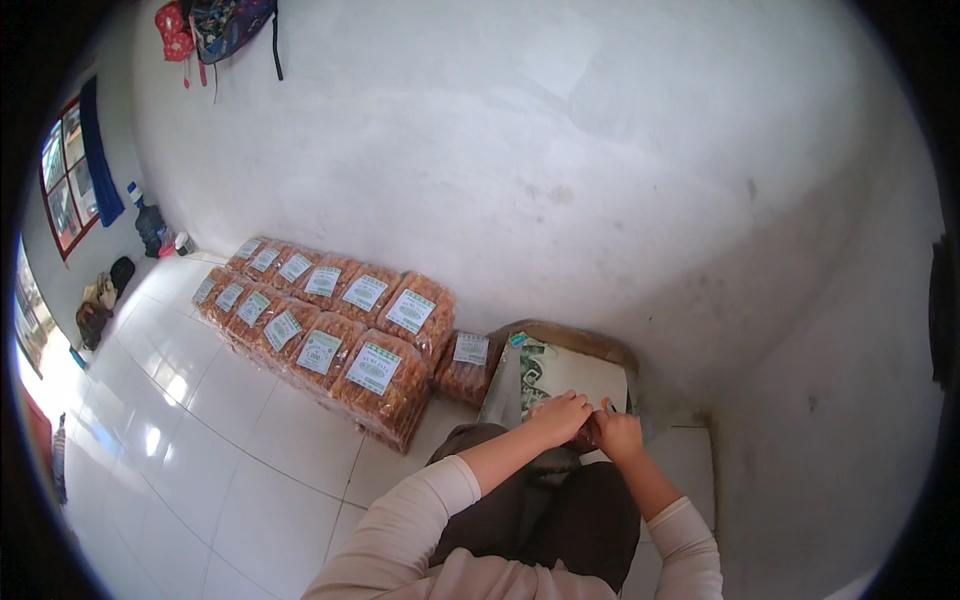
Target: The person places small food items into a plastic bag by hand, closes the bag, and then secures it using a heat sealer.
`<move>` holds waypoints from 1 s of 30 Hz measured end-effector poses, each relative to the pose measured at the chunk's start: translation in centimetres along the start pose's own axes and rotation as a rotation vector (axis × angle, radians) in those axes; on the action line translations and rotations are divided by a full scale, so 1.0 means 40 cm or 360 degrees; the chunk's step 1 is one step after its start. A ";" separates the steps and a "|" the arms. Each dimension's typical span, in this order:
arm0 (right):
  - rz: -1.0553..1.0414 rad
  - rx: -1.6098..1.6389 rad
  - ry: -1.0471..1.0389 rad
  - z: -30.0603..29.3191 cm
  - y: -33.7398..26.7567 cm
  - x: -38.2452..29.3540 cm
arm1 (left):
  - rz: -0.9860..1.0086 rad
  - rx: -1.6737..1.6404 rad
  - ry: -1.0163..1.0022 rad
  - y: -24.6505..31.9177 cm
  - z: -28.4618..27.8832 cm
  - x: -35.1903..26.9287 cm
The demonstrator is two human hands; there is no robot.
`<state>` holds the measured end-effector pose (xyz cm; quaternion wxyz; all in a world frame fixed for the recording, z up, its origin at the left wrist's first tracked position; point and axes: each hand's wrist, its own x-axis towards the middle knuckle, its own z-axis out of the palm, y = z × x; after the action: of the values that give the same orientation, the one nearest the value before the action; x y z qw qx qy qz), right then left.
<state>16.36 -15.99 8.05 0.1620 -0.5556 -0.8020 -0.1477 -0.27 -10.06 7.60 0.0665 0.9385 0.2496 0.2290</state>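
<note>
My left hand [561,417] and my right hand [617,433] meet over the near edge of a low table with a pale printed top [577,371]. Between them is a small reddish-brown item [582,441], mostly hidden by the fingers; what it is cannot be told. Both hands have their fingers closed on it. A small orange-tipped object [607,405] shows just above my right hand; whether it is held is unclear. Left of the table, a single clear plastic pack of brown snack food [465,371] bears a label.
Several labelled plastic packs of brown snacks [390,394] stand in two rows on the white tile floor [262,480], along the wall [480,187]. A water jug [150,225] stands at the far left. Bags [229,30] hang on the wall. Another wall closes in the right side.
</note>
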 end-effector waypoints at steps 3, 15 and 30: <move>-0.0068 0.0147 -0.0028 -0.028 -0.008 0.020 | -0.0016 0.0150 0.0195 0.015 0.022 -0.025; -0.0240 0.0242 -0.0124 -0.004 0.031 0.071 | -0.0186 0.0022 0.0358 -0.006 0.042 -0.020; -0.0249 0.0399 0.0041 0.024 0.055 0.047 | -0.0030 -0.0429 0.0413 -0.035 0.026 0.000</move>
<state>17.71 -13.26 8.09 0.2284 -0.4650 -0.8528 -0.0657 -0.39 -8.84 6.34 0.1609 0.8813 0.2320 0.3790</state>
